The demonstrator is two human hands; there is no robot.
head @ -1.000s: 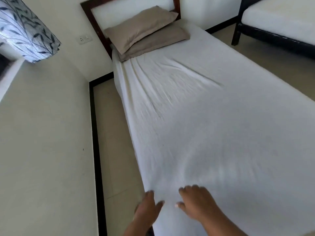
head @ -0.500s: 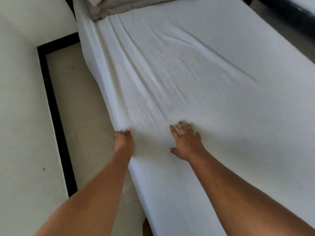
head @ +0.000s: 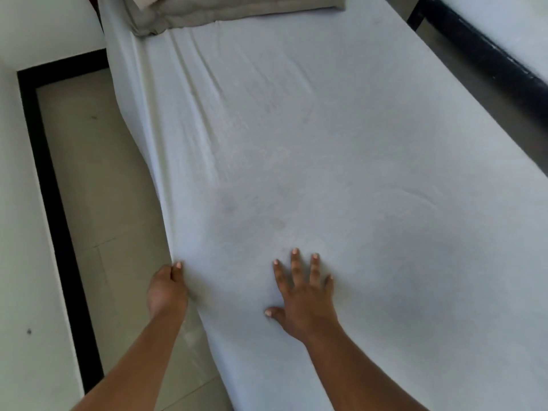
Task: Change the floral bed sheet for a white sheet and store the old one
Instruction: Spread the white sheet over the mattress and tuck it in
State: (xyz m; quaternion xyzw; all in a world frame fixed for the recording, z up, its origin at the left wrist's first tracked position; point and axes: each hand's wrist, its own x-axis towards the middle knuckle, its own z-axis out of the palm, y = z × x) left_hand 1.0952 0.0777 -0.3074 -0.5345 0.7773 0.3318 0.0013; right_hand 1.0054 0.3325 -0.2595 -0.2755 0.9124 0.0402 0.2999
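White cotton sheet point(head: 296, 143) | left hand point(head: 167, 287) pinches edge | my right hand point(head: 302, 295) splayed flat, advanced headward | smoothing nearly done

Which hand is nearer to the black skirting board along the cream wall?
Left. The left hand grips the white bed sheet at its side edge, across the floor from the black skirting board; the right hand lies flat farther onto the sheet.

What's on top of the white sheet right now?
On the white sheet: beige pillows at the head end, the right hand flat, the left hand gripping its edge. What lies beneath is covered.
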